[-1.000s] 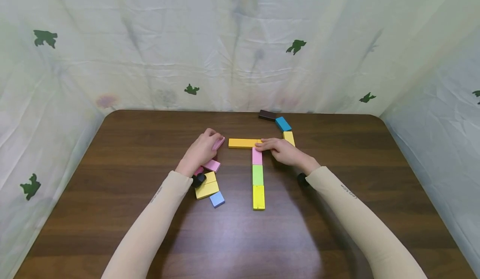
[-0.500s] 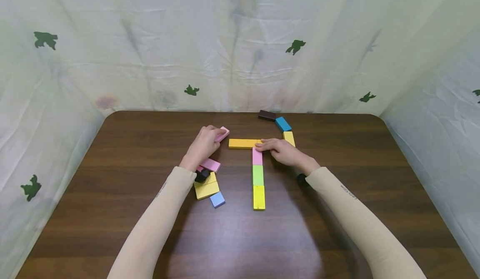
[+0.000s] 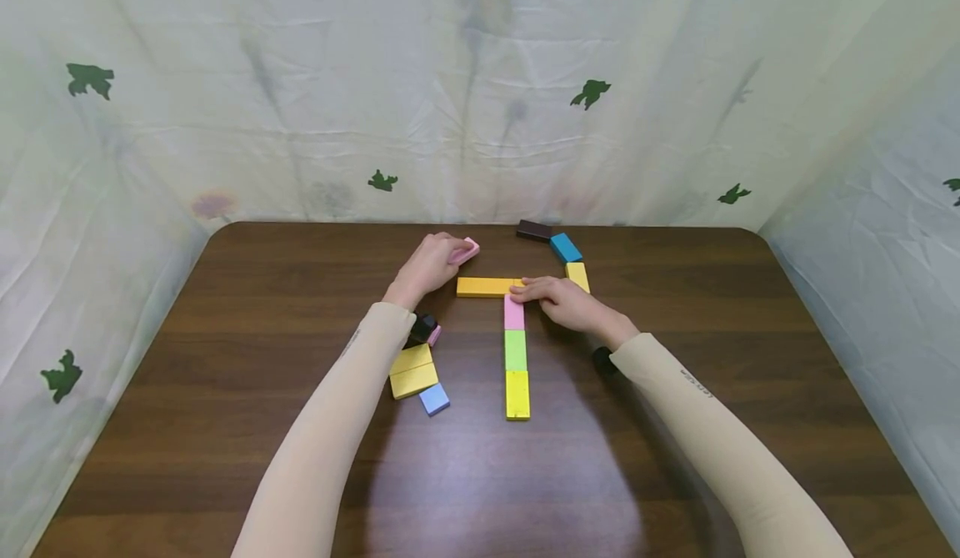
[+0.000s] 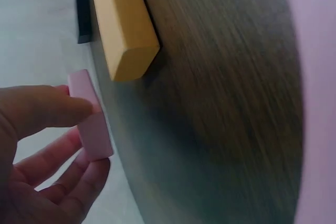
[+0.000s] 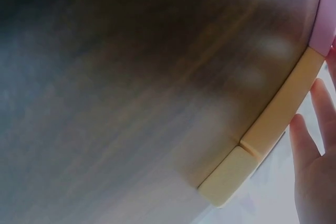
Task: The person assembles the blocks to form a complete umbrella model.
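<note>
My left hand (image 3: 430, 266) pinches a pink block (image 3: 467, 251) between thumb and fingers, above the far left part of the table. In the left wrist view the pink block (image 4: 92, 121) is tilted, with the thumb across its side. My right hand (image 3: 570, 304) rests at the right end of an orange block row (image 3: 480, 288), fingers fairly straight. In the right wrist view those fingers touch the edge of an orange block (image 5: 283, 106). Below the row runs a column of a pink block (image 3: 513, 313), a green block (image 3: 515, 350) and a yellow block (image 3: 517, 395).
A dark block (image 3: 534, 230), a blue block (image 3: 566, 248) and a pale yellow block (image 3: 577, 276) curve along the back right. Left of the column lie yellow blocks (image 3: 414, 379) and a light blue block (image 3: 434, 399). A patterned curtain (image 3: 480, 108) hangs behind the table (image 3: 225, 374).
My left hand has moved forward and to the right with the pink block, away from the loose blocks at left. My right hand stays at the orange row.
</note>
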`<state>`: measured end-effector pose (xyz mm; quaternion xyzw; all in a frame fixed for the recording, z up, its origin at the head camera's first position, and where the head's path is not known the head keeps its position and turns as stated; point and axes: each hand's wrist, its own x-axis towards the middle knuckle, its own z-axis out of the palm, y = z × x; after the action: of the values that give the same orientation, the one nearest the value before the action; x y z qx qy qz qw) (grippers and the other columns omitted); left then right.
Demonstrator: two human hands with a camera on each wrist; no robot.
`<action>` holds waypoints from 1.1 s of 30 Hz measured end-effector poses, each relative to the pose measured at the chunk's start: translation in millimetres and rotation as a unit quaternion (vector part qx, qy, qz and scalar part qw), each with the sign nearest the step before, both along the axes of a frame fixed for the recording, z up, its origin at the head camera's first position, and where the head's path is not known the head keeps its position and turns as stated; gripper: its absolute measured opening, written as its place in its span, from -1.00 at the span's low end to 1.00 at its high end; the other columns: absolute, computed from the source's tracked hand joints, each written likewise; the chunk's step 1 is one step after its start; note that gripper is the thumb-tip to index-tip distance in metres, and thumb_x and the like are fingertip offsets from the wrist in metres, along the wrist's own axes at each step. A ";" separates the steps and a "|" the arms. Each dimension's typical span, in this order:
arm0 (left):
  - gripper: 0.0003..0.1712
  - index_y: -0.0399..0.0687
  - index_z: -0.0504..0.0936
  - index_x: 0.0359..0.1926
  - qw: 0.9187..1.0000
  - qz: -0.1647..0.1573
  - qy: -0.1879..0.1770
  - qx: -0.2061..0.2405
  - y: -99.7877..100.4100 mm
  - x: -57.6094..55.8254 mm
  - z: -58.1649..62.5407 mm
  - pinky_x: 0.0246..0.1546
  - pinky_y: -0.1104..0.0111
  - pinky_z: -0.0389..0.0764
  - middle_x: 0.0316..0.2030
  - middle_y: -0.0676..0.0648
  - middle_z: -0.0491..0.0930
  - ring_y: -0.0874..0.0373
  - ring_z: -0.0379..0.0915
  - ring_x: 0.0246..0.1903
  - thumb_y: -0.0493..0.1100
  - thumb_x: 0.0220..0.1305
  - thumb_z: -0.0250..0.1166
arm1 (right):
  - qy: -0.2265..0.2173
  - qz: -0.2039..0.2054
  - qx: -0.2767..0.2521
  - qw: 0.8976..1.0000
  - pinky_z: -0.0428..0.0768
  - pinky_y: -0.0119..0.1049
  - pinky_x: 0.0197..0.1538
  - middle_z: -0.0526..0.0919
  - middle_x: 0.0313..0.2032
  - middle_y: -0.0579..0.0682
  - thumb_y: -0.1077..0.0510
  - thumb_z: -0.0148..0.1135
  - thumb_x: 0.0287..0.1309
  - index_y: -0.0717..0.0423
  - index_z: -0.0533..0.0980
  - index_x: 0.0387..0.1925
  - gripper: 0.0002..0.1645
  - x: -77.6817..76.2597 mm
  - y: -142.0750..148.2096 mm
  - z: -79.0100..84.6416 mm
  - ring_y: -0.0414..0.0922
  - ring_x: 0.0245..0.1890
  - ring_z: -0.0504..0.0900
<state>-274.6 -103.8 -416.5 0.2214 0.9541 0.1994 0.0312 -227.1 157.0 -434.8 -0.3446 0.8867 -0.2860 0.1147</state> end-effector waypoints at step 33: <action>-0.54 -0.03 0.62 0.12 0.998 -0.022 -0.029 -0.042 51.4 -46.3 3.0 0.24 0.25 0.26 0.10 -0.09 0.56 0.00 0.37 0.17 -0.45 0.31 0.05 | 0.004 -0.004 -0.017 1.000 0.30 -0.05 0.27 0.53 0.16 0.04 0.50 -0.08 0.18 0.15 0.54 0.14 -0.45 -1.9 1.1 -3.9 -0.01 0.28 0.34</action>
<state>-320.9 -52.4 -413.5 0.2347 0.9553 0.1645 0.0728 -229.0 158.2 -438.7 -0.3438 0.8838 -0.2998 0.1042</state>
